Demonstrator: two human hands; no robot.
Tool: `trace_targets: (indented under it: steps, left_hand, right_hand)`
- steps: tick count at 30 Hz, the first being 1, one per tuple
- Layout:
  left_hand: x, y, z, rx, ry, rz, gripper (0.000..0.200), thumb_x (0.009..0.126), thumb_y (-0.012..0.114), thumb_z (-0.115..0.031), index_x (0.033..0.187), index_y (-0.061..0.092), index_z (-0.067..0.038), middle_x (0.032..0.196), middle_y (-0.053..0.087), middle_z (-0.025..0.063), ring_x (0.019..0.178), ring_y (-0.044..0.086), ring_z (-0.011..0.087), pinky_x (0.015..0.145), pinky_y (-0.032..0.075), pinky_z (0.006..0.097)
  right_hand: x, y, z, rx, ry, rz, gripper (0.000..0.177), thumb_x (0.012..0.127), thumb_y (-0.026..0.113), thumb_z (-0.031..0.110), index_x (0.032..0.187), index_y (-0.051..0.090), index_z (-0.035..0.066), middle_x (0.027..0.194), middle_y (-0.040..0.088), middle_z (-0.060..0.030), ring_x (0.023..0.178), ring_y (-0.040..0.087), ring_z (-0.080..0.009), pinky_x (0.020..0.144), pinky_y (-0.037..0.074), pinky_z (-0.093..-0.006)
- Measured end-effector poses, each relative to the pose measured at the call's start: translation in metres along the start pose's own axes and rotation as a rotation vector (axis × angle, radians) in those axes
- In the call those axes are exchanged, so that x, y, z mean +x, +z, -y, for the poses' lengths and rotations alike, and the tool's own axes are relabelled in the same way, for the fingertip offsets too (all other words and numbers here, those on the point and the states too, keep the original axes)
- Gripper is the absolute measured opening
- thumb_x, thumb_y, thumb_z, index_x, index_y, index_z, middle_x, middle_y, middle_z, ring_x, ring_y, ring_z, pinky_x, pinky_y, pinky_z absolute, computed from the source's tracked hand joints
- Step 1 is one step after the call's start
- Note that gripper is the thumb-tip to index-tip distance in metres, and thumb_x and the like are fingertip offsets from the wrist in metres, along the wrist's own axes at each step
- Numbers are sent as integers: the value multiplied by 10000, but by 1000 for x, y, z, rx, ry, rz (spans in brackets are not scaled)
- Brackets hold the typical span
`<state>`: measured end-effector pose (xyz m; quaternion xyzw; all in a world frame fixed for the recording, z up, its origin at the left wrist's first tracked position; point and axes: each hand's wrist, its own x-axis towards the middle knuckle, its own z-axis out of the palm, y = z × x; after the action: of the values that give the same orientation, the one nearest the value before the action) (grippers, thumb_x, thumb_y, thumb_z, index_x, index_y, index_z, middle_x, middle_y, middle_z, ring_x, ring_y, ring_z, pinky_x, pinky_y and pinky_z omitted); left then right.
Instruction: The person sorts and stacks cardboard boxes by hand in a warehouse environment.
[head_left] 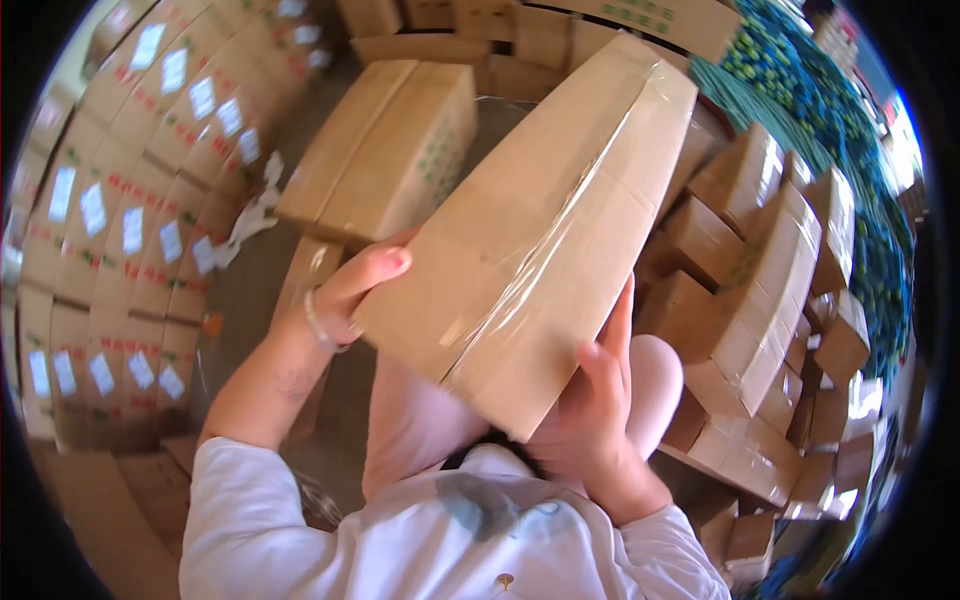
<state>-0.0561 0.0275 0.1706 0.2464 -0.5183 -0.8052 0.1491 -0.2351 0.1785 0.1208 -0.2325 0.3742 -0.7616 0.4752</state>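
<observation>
A long brown cardboard box, sealed down its middle with clear tape, is held tilted over my lap. My left hand grips its near left edge, thumb on top. On the near right edge sits my right hand, fingers wrapped up the box's side. A bracelet circles my left wrist.
A large closed carton lies on the floor ahead. To the left rises a wall of stacked cartons with white labels. Several smaller taped boxes are piled on the right, with green netting behind them.
</observation>
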Motion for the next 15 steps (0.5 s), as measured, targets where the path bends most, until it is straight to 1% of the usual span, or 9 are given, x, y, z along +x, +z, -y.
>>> trace_targets:
  steps: [1, 2, 3, 4, 6, 8, 10, 14, 15]
  left_hand:
    - [-33, -8, -1, 64, 14, -36, 820, 759, 560, -500, 1360, 326, 5, 1307, 453, 138, 1190, 453, 218, 988, 340, 315]
    - [-64, -20, 5, 94, 31, -75, 852, 744, 570, -516, 1367, 316, 6, 1324, 436, 140, 1206, 438, 224, 996, 330, 320]
    - [-95, -31, 11, 124, 47, -115, 884, 728, 579, -532, 1374, 306, 7, 1341, 419, 141, 1222, 423, 230, 1003, 321, 325]
    - [-122, -49, 28, 287, 145, -169, 928, 704, 592, -554, 1381, 293, 7, 1360, 392, 142, 1248, 389, 237, 1015, 298, 334]
    - [-171, -58, 46, 423, 230, -267, 973, 680, 605, -576, 1388, 280, 7, 1379, 366, 144, 1275, 354, 244, 1028, 275, 343]
    - [-211, -53, 48, 149, 42, -317, 987, 674, 600, -582, 1396, 269, 5, 1387, 349, 150, 1293, 323, 243, 1043, 245, 349]
    - [-239, -58, 59, 87, 103, -380, 980, 674, 590, -590, 1391, 284, 5, 1381, 356, 149, 1282, 336, 245, 1038, 255, 351]
    - [-286, -59, 68, -24, 78, -482, 1004, 654, 594, -610, 1379, 299, 20, 1358, 385, 145, 1256, 368, 243, 1027, 274, 344]
    - [-294, -60, 72, -15, 103, -505, 1009, 647, 602, -608, 1373, 304, 27, 1353, 391, 148, 1251, 376, 240, 1025, 280, 344]
  right_hand:
    - [-13, 9, -13, 14, -27, 84, 807, 800, 531, 244, 1441, 73, 71, 1402, 272, -123, 1307, 273, -252, 1052, 244, -382]
    - [-17, 15, -20, 22, -25, 139, 805, 801, 498, 316, 1438, 78, 59, 1407, 265, -132, 1309, 267, -261, 1053, 233, -403]
    - [-6, 12, -27, 51, 35, 166, 815, 801, 465, 388, 1435, 84, 48, 1412, 259, -141, 1310, 262, -270, 1054, 222, -424]
    - [13, 6, -34, 92, 147, 149, 834, 801, 432, 460, 1432, 89, 36, 1417, 252, -150, 1312, 256, -279, 1055, 212, -445]
    - [66, -7, -55, 188, 352, 160, 900, 801, 367, 604, 1425, 100, 13, 1427, 239, -167, 1315, 245, -297, 1057, 190, -486]
    - [117, -4, -79, 250, 480, 233, 997, 801, 301, 749, 1419, 111, -10, 1438, 226, -185, 1319, 234, -315, 1060, 168, -528]
    - [143, 31, -99, 249, 509, 296, 998, 796, 307, 752, 1412, 139, -15, 1422, 257, -195, 1312, 251, -322, 1061, 187, -508]
    - [146, 109, -149, 238, 631, 343, 978, 791, 339, 746, 1404, 197, -3, 1413, 296, -171, 1291, 297, -319, 1064, 250, -416]
    - [153, 124, -169, 157, 505, 320, 883, 823, 356, 697, 1376, 265, 15, 1375, 348, -150, 1250, 347, -298, 1035, 297, -406]
